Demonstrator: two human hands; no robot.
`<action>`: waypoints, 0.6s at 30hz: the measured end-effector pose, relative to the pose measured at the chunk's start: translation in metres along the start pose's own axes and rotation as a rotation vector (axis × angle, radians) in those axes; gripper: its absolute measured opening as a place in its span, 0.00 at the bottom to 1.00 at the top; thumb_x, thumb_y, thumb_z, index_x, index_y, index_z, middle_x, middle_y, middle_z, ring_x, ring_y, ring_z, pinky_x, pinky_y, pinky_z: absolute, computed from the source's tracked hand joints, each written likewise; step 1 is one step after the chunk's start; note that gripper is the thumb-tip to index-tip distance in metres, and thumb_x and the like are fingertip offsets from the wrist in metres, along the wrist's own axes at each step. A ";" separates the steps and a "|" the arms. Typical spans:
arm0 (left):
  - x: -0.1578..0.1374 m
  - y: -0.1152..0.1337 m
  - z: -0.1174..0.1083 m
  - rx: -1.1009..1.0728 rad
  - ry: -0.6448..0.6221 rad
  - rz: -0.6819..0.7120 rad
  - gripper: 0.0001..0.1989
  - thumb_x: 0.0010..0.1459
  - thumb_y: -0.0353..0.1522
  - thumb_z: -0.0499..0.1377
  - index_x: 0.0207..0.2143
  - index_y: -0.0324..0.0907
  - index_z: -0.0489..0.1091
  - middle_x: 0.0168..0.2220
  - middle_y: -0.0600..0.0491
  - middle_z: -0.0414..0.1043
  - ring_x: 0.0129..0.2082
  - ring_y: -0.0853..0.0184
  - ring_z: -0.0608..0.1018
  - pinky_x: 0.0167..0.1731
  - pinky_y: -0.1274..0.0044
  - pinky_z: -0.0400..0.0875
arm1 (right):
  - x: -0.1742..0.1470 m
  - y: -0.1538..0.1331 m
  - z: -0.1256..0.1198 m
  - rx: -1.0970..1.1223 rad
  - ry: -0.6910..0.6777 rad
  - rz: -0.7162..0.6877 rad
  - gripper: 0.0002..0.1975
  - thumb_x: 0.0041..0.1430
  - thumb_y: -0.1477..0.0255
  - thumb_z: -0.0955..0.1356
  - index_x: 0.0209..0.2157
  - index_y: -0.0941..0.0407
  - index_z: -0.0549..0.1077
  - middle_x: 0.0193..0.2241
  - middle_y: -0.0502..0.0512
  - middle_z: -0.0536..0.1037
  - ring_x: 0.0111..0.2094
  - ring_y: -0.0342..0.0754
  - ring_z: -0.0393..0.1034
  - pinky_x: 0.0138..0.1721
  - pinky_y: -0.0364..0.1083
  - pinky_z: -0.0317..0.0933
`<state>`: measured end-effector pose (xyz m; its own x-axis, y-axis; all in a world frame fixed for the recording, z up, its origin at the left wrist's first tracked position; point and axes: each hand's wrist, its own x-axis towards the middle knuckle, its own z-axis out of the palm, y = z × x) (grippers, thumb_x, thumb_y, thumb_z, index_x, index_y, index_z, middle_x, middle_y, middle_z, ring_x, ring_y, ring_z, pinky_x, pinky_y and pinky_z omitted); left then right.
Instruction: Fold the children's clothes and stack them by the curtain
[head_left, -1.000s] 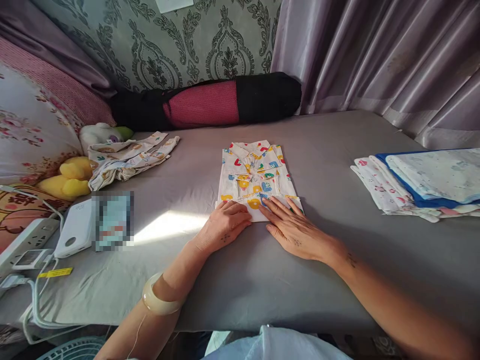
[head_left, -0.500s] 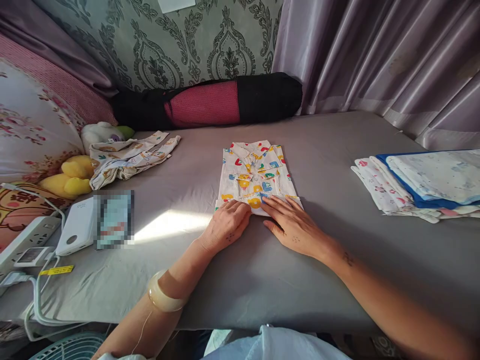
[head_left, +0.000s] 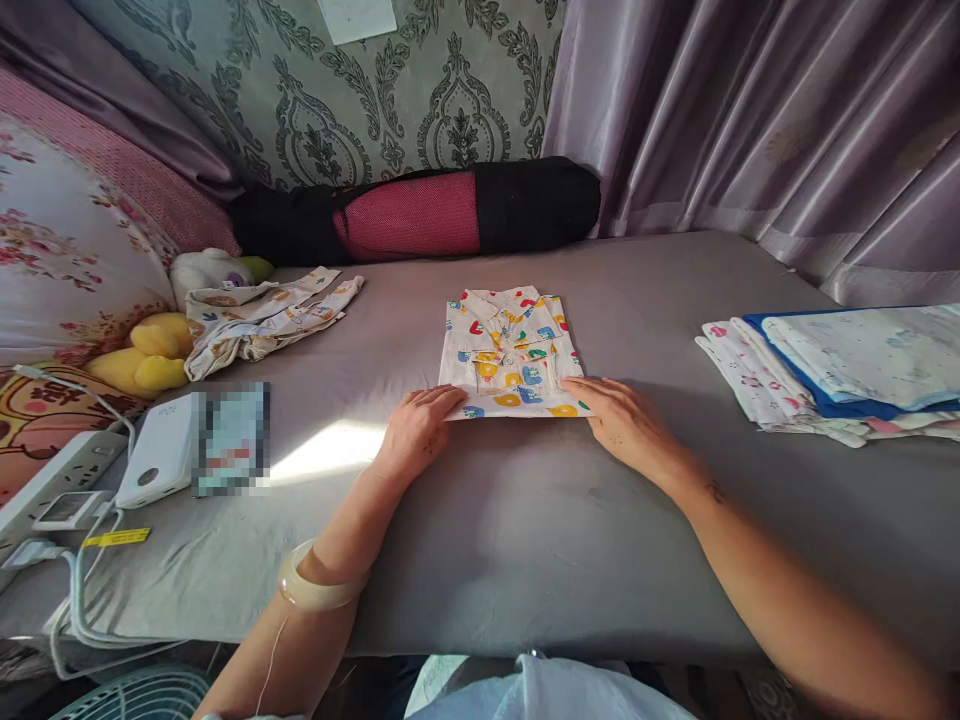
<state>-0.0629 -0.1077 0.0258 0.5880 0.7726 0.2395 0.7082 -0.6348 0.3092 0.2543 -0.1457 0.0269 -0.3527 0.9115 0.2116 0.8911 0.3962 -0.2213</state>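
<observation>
A child's white short-sleeved shirt [head_left: 514, 345], printed with red, blue, yellow and green shapes, lies folded on the grey sheet. Its collar points away from me, and the near edge is turned up in a straight fold. My left hand [head_left: 421, 425] grips the near left corner, fingers together over the cloth. At the near right corner my right hand [head_left: 630, 425] pinches the same folded edge, its fingertips on top. Both thumbs are mostly hidden.
On the right lies a stack of folded clothes [head_left: 862, 360]. Crumpled patterned clothing [head_left: 262, 315] sits at the left, beside a yellow plush toy [head_left: 154, 350]. A power bank [head_left: 159, 450] and a power strip [head_left: 60, 480] with cables are nearer. A black-and-red rolled bag [head_left: 420, 210] lines the back.
My hands have moved apart, from the middle of the shirt's near edge out to its two near corners. The folded edge now lies straighter and flatter.
</observation>
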 end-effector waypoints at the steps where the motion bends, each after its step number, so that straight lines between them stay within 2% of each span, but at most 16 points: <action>1: -0.001 -0.005 0.001 -0.026 0.013 -0.016 0.26 0.54 0.27 0.50 0.55 0.42 0.70 0.55 0.46 0.74 0.55 0.59 0.75 0.55 0.67 0.69 | 0.001 0.005 -0.001 0.021 -0.007 -0.007 0.35 0.54 0.85 0.57 0.63 0.53 0.66 0.58 0.55 0.72 0.57 0.51 0.69 0.62 0.56 0.59; 5: 0.000 -0.014 0.004 -0.115 0.040 -0.042 0.25 0.54 0.28 0.49 0.54 0.43 0.72 0.53 0.50 0.76 0.53 0.61 0.77 0.57 0.67 0.68 | 0.002 0.014 -0.009 0.112 -0.056 -0.021 0.34 0.53 0.84 0.57 0.59 0.52 0.70 0.57 0.51 0.73 0.57 0.49 0.69 0.62 0.53 0.58; 8: 0.002 -0.006 -0.007 -0.136 0.040 -0.056 0.20 0.57 0.29 0.51 0.49 0.45 0.75 0.47 0.51 0.79 0.47 0.61 0.80 0.59 0.64 0.65 | 0.000 0.013 -0.022 0.196 -0.124 0.052 0.32 0.54 0.82 0.58 0.57 0.50 0.73 0.55 0.49 0.76 0.54 0.50 0.71 0.54 0.49 0.65; 10: 0.003 0.004 -0.020 -0.213 0.008 -0.068 0.16 0.58 0.31 0.52 0.44 0.44 0.77 0.41 0.51 0.81 0.41 0.63 0.80 0.52 0.68 0.70 | -0.003 0.012 -0.035 0.262 -0.227 0.120 0.27 0.58 0.78 0.59 0.55 0.49 0.75 0.45 0.49 0.82 0.42 0.50 0.77 0.41 0.46 0.69; 12: 0.001 0.012 -0.033 -0.340 -0.051 -0.095 0.12 0.58 0.32 0.54 0.37 0.41 0.77 0.33 0.52 0.79 0.33 0.67 0.78 0.38 0.76 0.72 | -0.006 0.012 -0.048 0.336 -0.357 0.160 0.21 0.61 0.71 0.60 0.50 0.49 0.78 0.31 0.46 0.82 0.28 0.47 0.73 0.28 0.43 0.64; 13: -0.001 0.014 -0.038 -0.410 -0.085 -0.115 0.10 0.58 0.33 0.55 0.32 0.39 0.75 0.28 0.54 0.76 0.29 0.69 0.76 0.31 0.79 0.69 | -0.007 0.012 -0.054 0.379 -0.420 0.159 0.19 0.62 0.68 0.60 0.47 0.50 0.79 0.27 0.45 0.80 0.24 0.45 0.70 0.24 0.42 0.60; 15: -0.004 0.015 -0.045 -0.548 -0.159 -0.149 0.10 0.56 0.34 0.58 0.24 0.38 0.70 0.21 0.58 0.67 0.23 0.73 0.69 0.23 0.82 0.62 | -0.009 0.013 -0.063 0.470 -0.510 0.126 0.16 0.62 0.64 0.62 0.39 0.53 0.80 0.23 0.44 0.76 0.22 0.43 0.64 0.22 0.40 0.54; 18: -0.008 0.010 -0.047 -0.723 -0.238 -0.192 0.16 0.55 0.36 0.60 0.19 0.38 0.63 0.18 0.60 0.59 0.20 0.76 0.62 0.21 0.81 0.57 | -0.011 0.013 -0.070 0.569 -0.548 0.093 0.15 0.60 0.63 0.64 0.34 0.55 0.80 0.23 0.44 0.74 0.23 0.40 0.63 0.23 0.40 0.53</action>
<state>-0.0789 -0.1196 0.0697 0.6072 0.7925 -0.0575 0.4234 -0.2616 0.8673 0.2899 -0.1581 0.0879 -0.5061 0.8094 -0.2979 0.6936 0.1767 -0.6983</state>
